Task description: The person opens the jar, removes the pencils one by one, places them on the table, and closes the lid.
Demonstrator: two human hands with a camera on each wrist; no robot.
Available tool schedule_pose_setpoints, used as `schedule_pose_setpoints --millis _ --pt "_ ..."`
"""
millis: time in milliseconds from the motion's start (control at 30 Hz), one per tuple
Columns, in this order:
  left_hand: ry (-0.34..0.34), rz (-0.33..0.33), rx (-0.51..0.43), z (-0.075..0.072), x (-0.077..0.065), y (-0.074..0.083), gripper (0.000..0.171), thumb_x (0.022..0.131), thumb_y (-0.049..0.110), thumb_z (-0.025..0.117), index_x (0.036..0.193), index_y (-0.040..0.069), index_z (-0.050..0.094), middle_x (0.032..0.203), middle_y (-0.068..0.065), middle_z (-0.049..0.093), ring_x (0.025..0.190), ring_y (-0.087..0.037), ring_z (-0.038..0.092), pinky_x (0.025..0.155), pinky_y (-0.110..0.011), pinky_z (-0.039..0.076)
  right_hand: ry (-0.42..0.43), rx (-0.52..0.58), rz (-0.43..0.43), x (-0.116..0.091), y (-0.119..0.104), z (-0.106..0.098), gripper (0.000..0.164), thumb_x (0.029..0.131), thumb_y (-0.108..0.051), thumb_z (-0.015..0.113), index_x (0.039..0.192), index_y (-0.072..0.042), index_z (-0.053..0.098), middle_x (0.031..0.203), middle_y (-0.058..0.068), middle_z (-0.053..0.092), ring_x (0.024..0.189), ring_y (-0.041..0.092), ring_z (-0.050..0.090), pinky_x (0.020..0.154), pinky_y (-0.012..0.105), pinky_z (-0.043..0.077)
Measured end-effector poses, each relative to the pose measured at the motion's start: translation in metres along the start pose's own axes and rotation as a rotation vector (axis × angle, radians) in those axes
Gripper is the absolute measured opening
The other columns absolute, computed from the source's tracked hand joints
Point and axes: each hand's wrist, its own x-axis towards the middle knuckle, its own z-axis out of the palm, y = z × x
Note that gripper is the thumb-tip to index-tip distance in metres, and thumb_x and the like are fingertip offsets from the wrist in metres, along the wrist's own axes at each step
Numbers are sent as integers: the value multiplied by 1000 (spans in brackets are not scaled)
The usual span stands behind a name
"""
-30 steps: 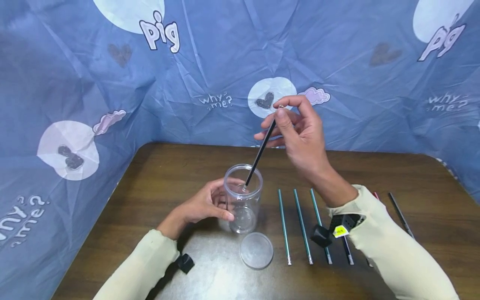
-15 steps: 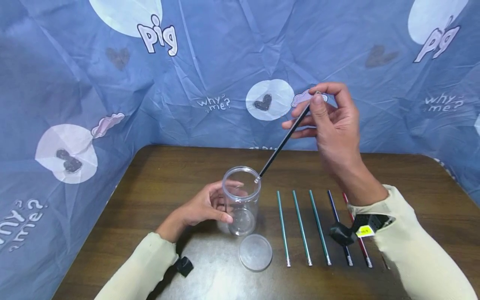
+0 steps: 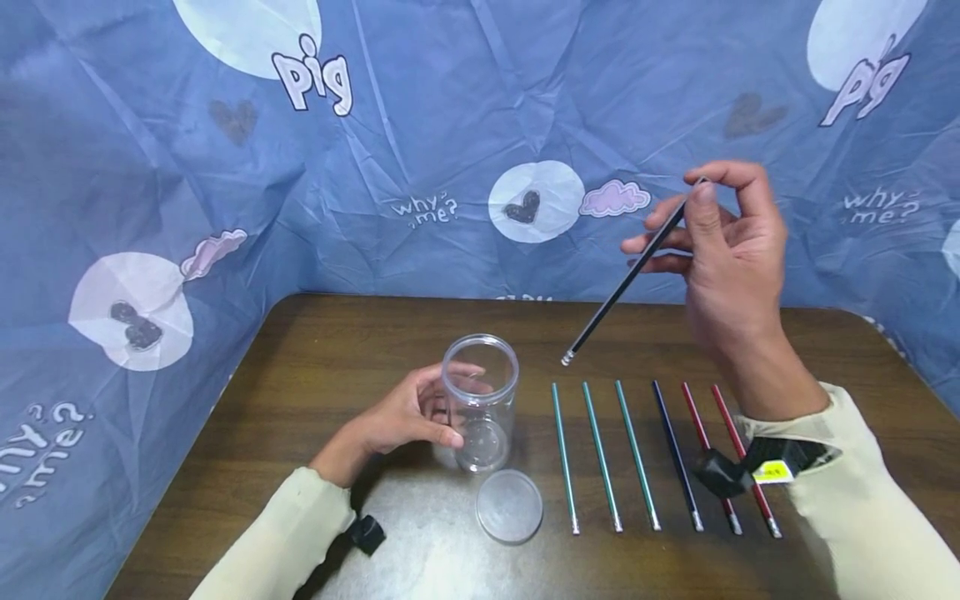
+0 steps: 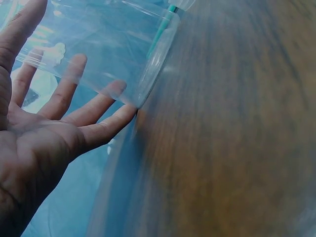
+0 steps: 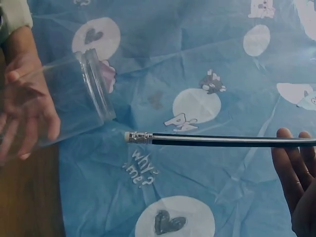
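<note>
My right hand [image 3: 738, 258] pinches a black pencil [image 3: 626, 283] near one end, up above the table. The pencil slants down to the left, and its eraser end hangs apart from the jar. A clear plastic jar [image 3: 487, 417] stands upright and uncapped on the table. My left hand [image 3: 408, 412] holds the jar from its left side, the thumb in front and the fingers behind. In the right wrist view the pencil's white eraser [image 5: 127, 136] points towards the jar's rim [image 5: 96, 84]. No pencil shows inside the jar.
A round clear lid [image 3: 510, 507] lies flat in front of the jar. To its right lie several pencils in a row: green ones [image 3: 602, 454], a dark blue one [image 3: 677, 454] and red ones [image 3: 697, 417]. A blue printed sheet [image 3: 420, 125] hangs behind the wooden table [image 3: 360, 333].
My right hand has drawn the black pencil up out of the jar's mouth and moved it to the right. My left hand and the jar have stayed in place.
</note>
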Motion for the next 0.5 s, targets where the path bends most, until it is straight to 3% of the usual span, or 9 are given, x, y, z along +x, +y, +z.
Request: schedule_pose_setpoints --millis 200,367,500 --pt "2 1 -17 1 0 0 82 74 -4 83 144 -5 39 136 -24 56 117 -40 59 92 -59 51 53 -116 10 -10 7 -15 14 102 -17 52 111 -6 57 75 15 64 60 25 71 52 34 59" --pt "4 3 -26 2 1 0 82 74 -4 83 144 -5 39 136 -24 56 118 -35 61 93 -61 50 76 -127 73 -18 12 -33 14 101 -14 55 110 -4 56 74 14 67 62 25 72 52 32 58" --pt "3 2 -27 3 1 1 83 74 -3 83 144 -6 38 136 -26 56 118 -43 58 92 -60 50 82 -156 105 -26 17 -51 12 101 -13 55 110 -5 57 75 13 69 63 23 72 52 29 57"
